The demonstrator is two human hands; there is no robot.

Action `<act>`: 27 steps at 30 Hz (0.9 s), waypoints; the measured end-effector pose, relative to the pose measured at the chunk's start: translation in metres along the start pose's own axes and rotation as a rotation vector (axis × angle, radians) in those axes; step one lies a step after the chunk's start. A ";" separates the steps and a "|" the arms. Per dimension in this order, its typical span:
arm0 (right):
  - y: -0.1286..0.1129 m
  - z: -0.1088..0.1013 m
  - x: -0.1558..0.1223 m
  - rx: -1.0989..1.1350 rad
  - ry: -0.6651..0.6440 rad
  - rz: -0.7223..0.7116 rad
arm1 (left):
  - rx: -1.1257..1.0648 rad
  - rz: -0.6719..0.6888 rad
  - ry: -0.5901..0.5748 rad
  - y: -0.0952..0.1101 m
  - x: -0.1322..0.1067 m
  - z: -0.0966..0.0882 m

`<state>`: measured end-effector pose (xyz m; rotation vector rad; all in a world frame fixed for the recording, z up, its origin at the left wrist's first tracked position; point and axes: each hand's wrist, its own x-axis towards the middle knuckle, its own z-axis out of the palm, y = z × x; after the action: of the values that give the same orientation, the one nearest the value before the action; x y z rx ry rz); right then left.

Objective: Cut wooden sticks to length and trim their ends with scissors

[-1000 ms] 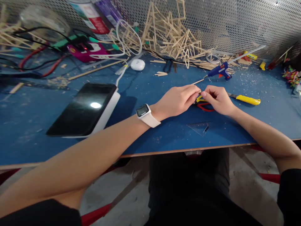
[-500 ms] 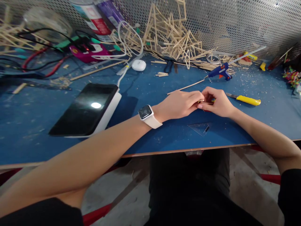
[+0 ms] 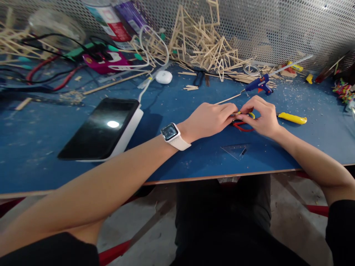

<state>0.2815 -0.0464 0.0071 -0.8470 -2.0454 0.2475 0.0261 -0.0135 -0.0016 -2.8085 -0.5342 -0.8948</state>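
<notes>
My left hand (image 3: 212,119) rests on the blue table (image 3: 177,147) with its fingers pinched on a thin wooden stick (image 3: 227,99) that runs up and to the right. My right hand (image 3: 262,116) meets it fingertip to fingertip, fingers curled over a red and yellow handled hand tool (image 3: 244,125) lying on the table; whether it grips the tool or the stick is hidden. A white smartwatch (image 3: 171,133) sits on my left wrist.
A blue glue gun (image 3: 258,84) and a yellow-handled knife (image 3: 292,118) lie just beyond my hands. A dark tablet (image 3: 101,127) lies left. A clear set square (image 3: 235,150) lies near the table's front edge. Stick models (image 3: 206,44), cables (image 3: 50,70) and a perforated metal wall (image 3: 277,26) line the back.
The stick's far end has swung; half a second ago it lay flatter and reached further left. My right hand lifted slightly, uncovering the red handles again.
</notes>
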 end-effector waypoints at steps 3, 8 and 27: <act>0.003 0.000 0.001 0.007 0.026 -0.020 | 0.013 -0.098 -0.007 -0.011 -0.001 -0.001; 0.007 0.003 -0.001 0.021 -0.047 -0.033 | 0.178 -0.282 0.028 -0.057 -0.011 -0.005; 0.004 0.002 0.001 0.063 -0.156 0.095 | 0.277 -0.729 -0.047 -0.112 -0.045 0.001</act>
<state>0.2815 -0.0429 0.0050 -0.9117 -2.1316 0.4411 -0.0498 0.0772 -0.0256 -2.3829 -1.6073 -0.7636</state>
